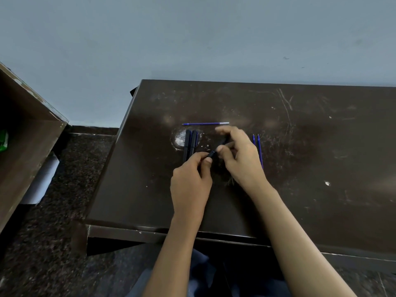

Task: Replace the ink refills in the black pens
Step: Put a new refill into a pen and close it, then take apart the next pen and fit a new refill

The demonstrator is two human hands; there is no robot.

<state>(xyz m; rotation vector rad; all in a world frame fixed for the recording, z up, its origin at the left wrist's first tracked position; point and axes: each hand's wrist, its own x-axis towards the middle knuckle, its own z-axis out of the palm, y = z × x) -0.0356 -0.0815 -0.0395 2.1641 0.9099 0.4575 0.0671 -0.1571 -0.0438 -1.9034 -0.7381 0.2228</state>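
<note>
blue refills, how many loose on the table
3. One refill lies crosswise beyond the hands; two refills lie side by side right of the right hand, which may hide more.

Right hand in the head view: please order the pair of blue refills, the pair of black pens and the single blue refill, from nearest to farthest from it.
From the right hand:
1. Pair of blue refills, just to its right, partly hidden behind it.
2. Single blue refill, beyond the fingertips, lying crosswise.
3. Pair of black pens, to the left, by the left hand.
</note>
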